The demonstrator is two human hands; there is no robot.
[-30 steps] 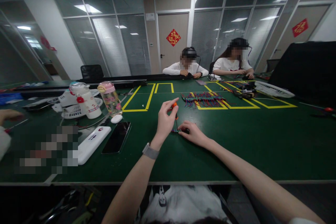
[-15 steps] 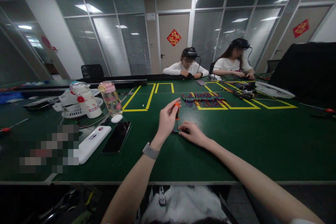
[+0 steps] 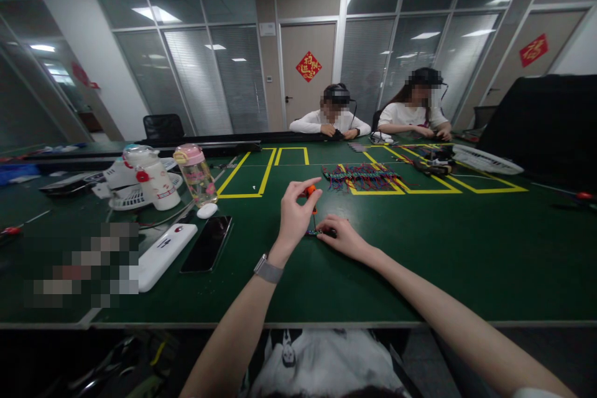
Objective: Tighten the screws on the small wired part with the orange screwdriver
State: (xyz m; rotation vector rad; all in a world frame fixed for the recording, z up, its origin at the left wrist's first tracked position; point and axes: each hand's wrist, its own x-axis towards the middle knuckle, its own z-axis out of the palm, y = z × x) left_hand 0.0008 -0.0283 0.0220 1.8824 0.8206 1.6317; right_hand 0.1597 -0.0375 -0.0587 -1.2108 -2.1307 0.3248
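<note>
Door sign (image 3: 308, 67): 招财进宝 | left fingers (image 3: 297, 188) hold screwdriver (image 3: 311, 190) | right fingers (image 3: 329, 223) touch board (image 3: 312, 233)

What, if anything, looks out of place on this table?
A small white scrap lies alone inside a yellow outline, and faint specks dot the table near the phone; both may be debris. The bottles stand upright.

Upright orange-handled screwdriver (image 3: 314, 209) on small board (image 3: 311, 233)
</note>
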